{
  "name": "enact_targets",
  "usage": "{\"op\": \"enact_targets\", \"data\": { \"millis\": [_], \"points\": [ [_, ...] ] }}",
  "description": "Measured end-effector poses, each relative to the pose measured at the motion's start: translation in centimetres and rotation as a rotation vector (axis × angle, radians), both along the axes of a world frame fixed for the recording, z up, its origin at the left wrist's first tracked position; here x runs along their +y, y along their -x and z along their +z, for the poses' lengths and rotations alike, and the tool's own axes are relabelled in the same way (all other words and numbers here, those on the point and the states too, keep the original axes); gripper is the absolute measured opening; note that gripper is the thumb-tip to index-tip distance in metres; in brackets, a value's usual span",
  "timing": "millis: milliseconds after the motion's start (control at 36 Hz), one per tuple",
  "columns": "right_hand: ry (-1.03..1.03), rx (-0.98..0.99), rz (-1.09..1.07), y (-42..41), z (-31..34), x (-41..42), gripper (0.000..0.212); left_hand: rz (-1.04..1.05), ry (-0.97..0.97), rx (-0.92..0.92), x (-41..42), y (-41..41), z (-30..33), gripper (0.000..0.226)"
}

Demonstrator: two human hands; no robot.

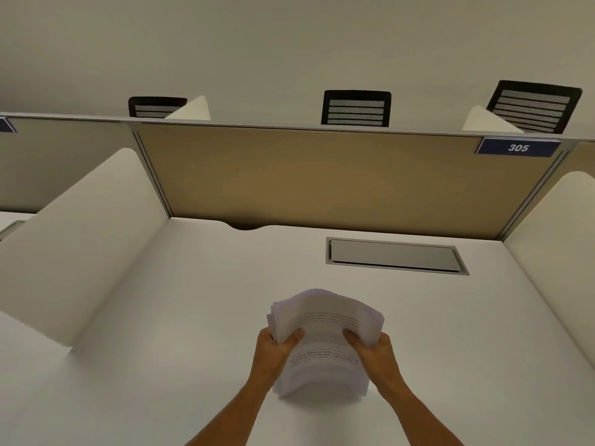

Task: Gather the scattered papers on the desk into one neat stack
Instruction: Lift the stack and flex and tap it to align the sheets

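A thick stack of white printed papers [325,320] stands nearly upright on its lower edge on the white desk [177,317], its top bowing away from me. My left hand [273,349] grips the stack's left edge, thumb across the front page. My right hand [373,349] grips the right edge the same way. The sheets' edges at the upper left are slightly fanned. I see no loose sheets elsewhere on the desk.
A grey cable hatch [396,255] is set into the desk at the back right. A tan partition [322,178] with a "305" label [517,147] closes the back; white side dividers [80,236] flank the desk. Black chair backs [355,107] show beyond.
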State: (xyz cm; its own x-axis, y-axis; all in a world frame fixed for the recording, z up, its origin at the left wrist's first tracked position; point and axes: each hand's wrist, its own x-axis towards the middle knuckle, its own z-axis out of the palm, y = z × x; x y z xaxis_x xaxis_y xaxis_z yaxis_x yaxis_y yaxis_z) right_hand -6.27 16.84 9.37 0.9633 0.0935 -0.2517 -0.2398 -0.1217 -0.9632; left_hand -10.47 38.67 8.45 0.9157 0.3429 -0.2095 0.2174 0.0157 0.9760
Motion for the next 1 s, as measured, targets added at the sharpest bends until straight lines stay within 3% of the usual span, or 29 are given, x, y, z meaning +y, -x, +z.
{"op": "enact_targets", "data": {
  "millis": [139,306,472,639,1000],
  "points": [
    [-0.026,-0.04,-0.01,-0.4,0.5,0.0,0.016,0.04,-0.02,-0.016,0.2,-0.8,0.9,0.007],
    [-0.007,0.056,0.015,0.6,-1.0,0.1,0.003,0.023,0.036,0.051,-0.4,0.1,-0.4,0.011],
    [-0.01,0.071,-0.038,1.4,-1.7,0.3,0.011,0.021,0.033,0.068,-0.9,0.5,-0.4,0.009],
    [-0.018,0.061,-0.041,0.8,-1.0,-0.2,0.004,0.107,-0.017,0.019,-0.4,0.0,-0.1,0.013],
    [0.046,0.037,-0.007,1.2,-2.0,0.1,0.007,0.021,-0.022,0.098,-0.3,0.3,-1.9,0.024]
  ]
}}
